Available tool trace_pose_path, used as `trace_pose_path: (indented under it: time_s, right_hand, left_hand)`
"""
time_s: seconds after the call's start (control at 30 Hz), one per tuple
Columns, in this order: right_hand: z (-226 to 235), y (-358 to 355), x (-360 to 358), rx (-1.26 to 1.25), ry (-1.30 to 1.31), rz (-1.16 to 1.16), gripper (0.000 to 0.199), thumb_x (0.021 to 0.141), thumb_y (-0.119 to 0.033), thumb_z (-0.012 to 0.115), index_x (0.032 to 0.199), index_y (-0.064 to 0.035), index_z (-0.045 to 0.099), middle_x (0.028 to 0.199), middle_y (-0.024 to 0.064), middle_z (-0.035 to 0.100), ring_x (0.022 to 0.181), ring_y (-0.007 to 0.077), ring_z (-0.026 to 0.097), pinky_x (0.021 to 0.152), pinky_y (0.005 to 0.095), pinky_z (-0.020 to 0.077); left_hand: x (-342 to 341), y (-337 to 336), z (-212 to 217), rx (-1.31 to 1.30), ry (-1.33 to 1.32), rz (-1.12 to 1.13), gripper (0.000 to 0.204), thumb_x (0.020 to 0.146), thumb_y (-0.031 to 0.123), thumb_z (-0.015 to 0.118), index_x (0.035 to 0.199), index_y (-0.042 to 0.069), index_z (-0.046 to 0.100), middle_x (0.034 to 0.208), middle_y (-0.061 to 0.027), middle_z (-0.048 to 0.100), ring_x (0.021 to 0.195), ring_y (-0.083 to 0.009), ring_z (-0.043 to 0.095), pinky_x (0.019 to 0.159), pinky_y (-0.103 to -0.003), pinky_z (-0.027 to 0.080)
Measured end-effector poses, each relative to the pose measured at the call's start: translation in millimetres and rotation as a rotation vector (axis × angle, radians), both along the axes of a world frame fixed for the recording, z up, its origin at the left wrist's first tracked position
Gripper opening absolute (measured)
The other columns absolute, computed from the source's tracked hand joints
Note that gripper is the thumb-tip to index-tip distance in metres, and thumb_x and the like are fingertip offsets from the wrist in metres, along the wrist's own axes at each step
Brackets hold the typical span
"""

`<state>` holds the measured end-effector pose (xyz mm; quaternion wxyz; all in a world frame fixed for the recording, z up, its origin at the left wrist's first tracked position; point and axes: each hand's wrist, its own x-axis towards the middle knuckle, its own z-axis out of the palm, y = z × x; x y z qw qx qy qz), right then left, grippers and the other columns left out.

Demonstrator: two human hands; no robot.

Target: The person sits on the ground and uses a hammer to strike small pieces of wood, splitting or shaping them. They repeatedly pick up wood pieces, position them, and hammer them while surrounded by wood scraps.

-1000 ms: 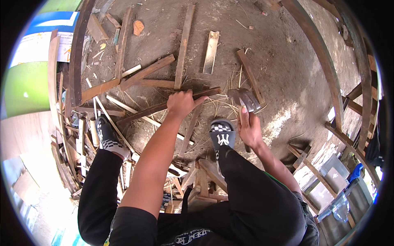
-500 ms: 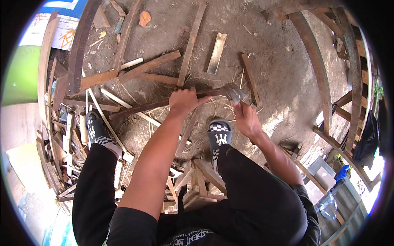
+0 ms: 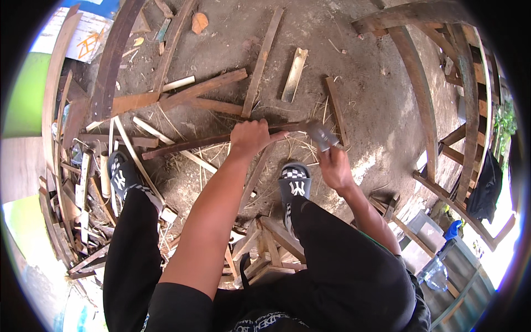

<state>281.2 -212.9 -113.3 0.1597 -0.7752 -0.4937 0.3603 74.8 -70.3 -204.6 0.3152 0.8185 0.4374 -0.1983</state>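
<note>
A long dark strip of wood [image 3: 188,145] lies slantwise across other pieces over the ground ahead of my feet. My left hand [image 3: 251,137] is closed around it past its middle, thumb stretched along it to the right. My right hand [image 3: 336,167] grips a hammer [image 3: 322,136], its metal head blurred beside the right end of the strip. I cannot tell whether the head touches the wood. The handle is mostly hidden by my fist and forearm.
Wooden offcuts [image 3: 204,88] and a pale split piece [image 3: 294,74] lie on the dirt ahead. Scrap wood [image 3: 83,193] is piled at left. Curved wooden frames [image 3: 423,94] stand at right. A wooden stand [image 3: 265,246] sits between my legs; my sandalled feet [image 3: 295,182] flank the work.
The hammer head has shifted slightly right and toward me, off the top of the strip's end. My left hand keeps its hold. The whole view has moved a little.
</note>
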Motion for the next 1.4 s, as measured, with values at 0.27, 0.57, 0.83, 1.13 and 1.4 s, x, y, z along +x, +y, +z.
trace_pose_path:
  time_s: [0.27,0.57,0.83,1.13,1.4]
  right_hand:
    - [21.5,12.6,-15.8,0.264,0.002,-0.013,0.044,0.108,-0.044,0.050,0.096,-0.0021,0.060,0.058,-0.0003,0.045,0.049,0.0138,0.042,0.047,0.0373,0.0386]
    - [37.1,23.9,-34.9,0.183,0.453,-0.448,0.049,0.109,-0.049,0.049,0.097,-0.0027,0.058,0.061,-0.0014,0.044,0.049,0.0085,0.039,0.045,0.0238,0.0326]
    - [-22.4,-22.7,-9.2,0.069,0.121,-0.151,0.046,0.110,-0.040,0.049,0.102,0.0046,0.057,0.067,0.0121,0.049,0.061,0.0264,0.051,0.052,0.0419,0.0388]
    - [51.7,17.1,-23.2,0.329,0.507,-0.302,0.064,0.109,-0.062,0.032,0.097,-0.0036,0.054,0.063,-0.0014,0.044,0.048,0.0068,0.038,0.042,0.0242,0.0298]
    - [-0.8,-10.5,-13.2,-0.244,0.045,-0.199,0.037,0.107,-0.027,0.047,0.112,0.0070,0.061,0.090,0.0375,0.061,0.082,0.0589,0.057,0.069,0.0528,0.0499]
  left_hand:
    - [0.0,-2.9,1.4,-0.002,0.003,-0.003,0.092,0.085,0.093,0.041,0.094,0.008,0.076,0.075,-0.0146,0.076,0.075,-0.0306,0.078,0.063,-0.044,0.062]
    - [-7.9,1.8,-1.3,0.012,0.052,-0.017,0.094,0.085,0.093,0.040,0.097,0.007,0.076,0.072,-0.0140,0.075,0.073,-0.0296,0.078,0.062,-0.043,0.062]
    - [3.5,-5.3,-2.6,0.085,-0.042,-0.056,0.094,0.085,0.093,0.040,0.097,0.007,0.076,0.068,-0.0134,0.074,0.067,-0.0303,0.077,0.057,-0.043,0.061]
    - [-3.0,5.4,8.6,-0.014,0.096,-0.049,0.095,0.085,0.093,0.038,0.097,0.008,0.078,0.078,-0.0127,0.077,0.077,-0.0278,0.079,0.063,-0.040,0.061]
    - [1.7,3.7,4.9,0.039,0.076,-0.061,0.093,0.084,0.094,0.040,0.090,0.009,0.078,0.073,-0.0117,0.076,0.072,-0.0278,0.078,0.060,-0.040,0.060]
